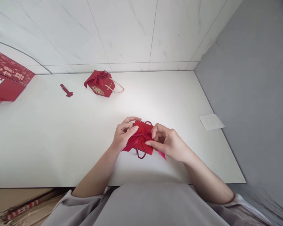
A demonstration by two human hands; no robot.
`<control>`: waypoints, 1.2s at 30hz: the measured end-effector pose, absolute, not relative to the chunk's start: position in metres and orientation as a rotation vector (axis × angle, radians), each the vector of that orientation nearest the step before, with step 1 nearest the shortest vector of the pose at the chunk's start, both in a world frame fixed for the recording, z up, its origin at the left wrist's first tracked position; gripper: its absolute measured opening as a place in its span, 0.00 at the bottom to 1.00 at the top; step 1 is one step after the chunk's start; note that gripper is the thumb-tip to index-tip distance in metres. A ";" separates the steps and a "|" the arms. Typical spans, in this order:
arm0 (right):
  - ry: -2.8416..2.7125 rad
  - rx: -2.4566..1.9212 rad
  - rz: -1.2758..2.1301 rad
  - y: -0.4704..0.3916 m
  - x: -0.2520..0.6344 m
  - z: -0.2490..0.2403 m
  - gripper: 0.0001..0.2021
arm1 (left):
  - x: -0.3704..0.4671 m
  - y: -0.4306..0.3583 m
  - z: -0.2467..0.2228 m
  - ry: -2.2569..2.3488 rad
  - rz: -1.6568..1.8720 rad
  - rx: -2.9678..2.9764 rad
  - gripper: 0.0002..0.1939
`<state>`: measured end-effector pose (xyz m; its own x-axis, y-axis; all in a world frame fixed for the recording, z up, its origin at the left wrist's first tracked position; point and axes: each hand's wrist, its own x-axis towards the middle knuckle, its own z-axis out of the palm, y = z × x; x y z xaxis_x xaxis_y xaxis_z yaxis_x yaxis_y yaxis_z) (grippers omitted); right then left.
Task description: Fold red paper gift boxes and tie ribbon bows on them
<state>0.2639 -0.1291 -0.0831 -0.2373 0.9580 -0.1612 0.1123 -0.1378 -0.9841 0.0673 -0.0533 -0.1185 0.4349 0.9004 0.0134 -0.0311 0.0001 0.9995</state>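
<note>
A small red gift box [145, 147] with a dark red ribbon bow [141, 134] on top rests near the front middle of the white table. Dark red cord handles stick out at its far and near sides. My left hand [126, 133] grips the box's left side, thumb on top by the ribbon and fingers round the far edge. At the right side, my right hand [163, 139] has curled fingers at the ribbon loop and its thumb on the box top. One ribbon tail hangs out below each hand.
Another red box [100, 84] with a bow and gold rope handle stands at the back. Left of it lies a small red tag [66, 90]. A large red box [8, 78] is at the far left, a white paper [211, 122] at the right edge. Walls border the back and right.
</note>
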 end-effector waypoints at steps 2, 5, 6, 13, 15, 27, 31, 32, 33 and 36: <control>-1.359 -1.240 1.509 -0.128 0.266 -0.084 0.13 | 0.067 -0.053 -0.120 0.866 0.909 1.417 0.25; -1.352 -1.275 1.565 -0.127 0.270 -0.084 0.14 | 0.066 -0.053 -0.122 0.923 0.937 1.488 0.25; -1.360 -1.298 1.582 -0.127 0.271 -0.084 0.14 | 0.066 -0.054 -0.122 0.945 0.943 1.507 0.25; -1.410 -1.337 1.618 -0.125 0.277 -0.084 0.13 | 0.067 -0.054 -0.121 0.955 0.936 1.475 0.23; -1.395 -1.309 1.635 -0.124 0.279 -0.085 0.13 | 0.068 -0.054 -0.121 0.947 0.926 1.444 0.23; -1.355 -1.142 1.919 -0.119 0.305 -0.082 0.16 | 0.068 -0.056 -0.123 1.000 0.993 1.548 0.23; -1.391 -1.224 1.921 -0.117 0.312 -0.082 0.17 | 0.066 -0.053 -0.122 0.971 0.969 1.530 0.23; -1.396 -1.257 1.909 -0.116 0.313 -0.082 0.17 | 0.065 -0.052 -0.122 0.963 0.957 1.525 0.23; -1.401 -1.282 1.897 -0.116 0.313 -0.082 0.17 | 0.064 -0.051 -0.122 0.952 0.944 1.523 0.23; -1.434 -1.298 1.841 -0.116 0.309 -0.082 0.17 | 0.062 -0.049 -0.121 0.912 0.909 1.524 0.22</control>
